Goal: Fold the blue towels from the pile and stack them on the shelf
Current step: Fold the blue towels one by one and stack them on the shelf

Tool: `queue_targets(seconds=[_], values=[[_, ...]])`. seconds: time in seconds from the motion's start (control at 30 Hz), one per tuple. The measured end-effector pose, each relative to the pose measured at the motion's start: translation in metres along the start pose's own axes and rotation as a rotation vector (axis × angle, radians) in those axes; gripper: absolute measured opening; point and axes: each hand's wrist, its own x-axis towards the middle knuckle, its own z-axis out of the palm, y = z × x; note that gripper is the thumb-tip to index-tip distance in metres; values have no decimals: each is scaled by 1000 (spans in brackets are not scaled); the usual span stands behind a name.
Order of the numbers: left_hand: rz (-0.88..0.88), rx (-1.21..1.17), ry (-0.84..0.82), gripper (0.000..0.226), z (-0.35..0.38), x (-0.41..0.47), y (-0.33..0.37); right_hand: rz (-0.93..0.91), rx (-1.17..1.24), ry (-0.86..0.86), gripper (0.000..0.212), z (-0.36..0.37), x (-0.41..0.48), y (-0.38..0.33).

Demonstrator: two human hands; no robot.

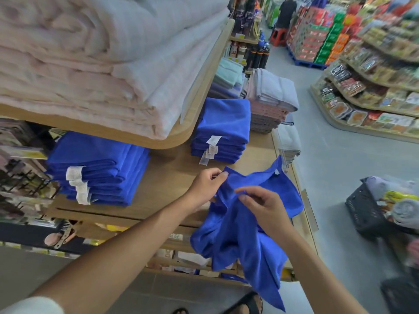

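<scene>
An unfolded blue towel [238, 230] hangs crumpled over the front edge of the wooden shelf [172, 175]. My left hand [207, 184] pinches its upper corner between thumb and fingers. My right hand [264, 207] pinches the towel's edge a little lower, to the right. A stack of folded blue towels [97, 171] with white labels sits on the shelf at the left, under the upper shelf. A second, smaller folded blue stack [223, 130] stands at the back of the shelf, beyond my hands.
Thick pale blankets [102, 60] fill the upper shelf. Grey and pink towel stacks [269, 103] stand behind the blue ones. A dark basket [367, 211] with goods sits on the aisle floor at right. Snack shelves [374, 87] line the far side.
</scene>
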Motion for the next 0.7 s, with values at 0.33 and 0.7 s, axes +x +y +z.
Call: queue_targets(seconds=[0.33, 0.7], values=[[38, -200, -127, 34, -6, -39, 30, -105, -205, 3, 12, 5, 51, -24], [165, -164, -37, 18, -8, -30, 18, -114, -280, 106, 21, -9, 33, -16]])
